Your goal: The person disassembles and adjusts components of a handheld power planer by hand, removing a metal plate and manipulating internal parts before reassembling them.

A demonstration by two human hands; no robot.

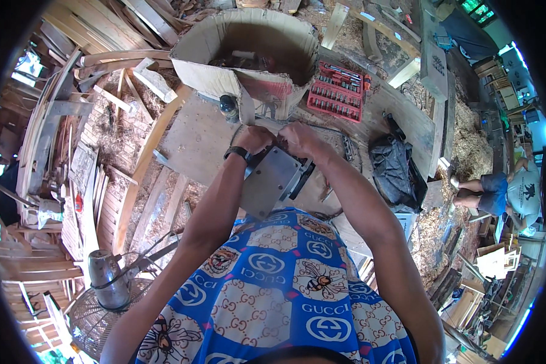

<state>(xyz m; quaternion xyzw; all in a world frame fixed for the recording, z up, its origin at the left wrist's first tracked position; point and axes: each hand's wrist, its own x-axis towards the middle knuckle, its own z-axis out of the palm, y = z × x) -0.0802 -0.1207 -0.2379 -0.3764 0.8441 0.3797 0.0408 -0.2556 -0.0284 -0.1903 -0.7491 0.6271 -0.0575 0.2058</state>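
A tool with a flat grey metal plate [267, 179] and dark sides sits between my forearms, just in front of my patterned shirt. My left hand [255, 139], a dark watch on its wrist, has its fingers curled at the plate's far left corner. My right hand [298, 139] is closed at the far edge, beside the left; its fingertips and whatever small part they grip are hidden. Just beyond the hands stands a small dark bottle [229, 109] beside a torn cardboard box [194, 76].
An open red socket set [335, 94] and a black bag [391, 173] lie to the right. A fan [106, 285] is at lower left. Timber offcuts [151, 79] and sawdust surround the work spot. Another person [515, 194] is at the far right.
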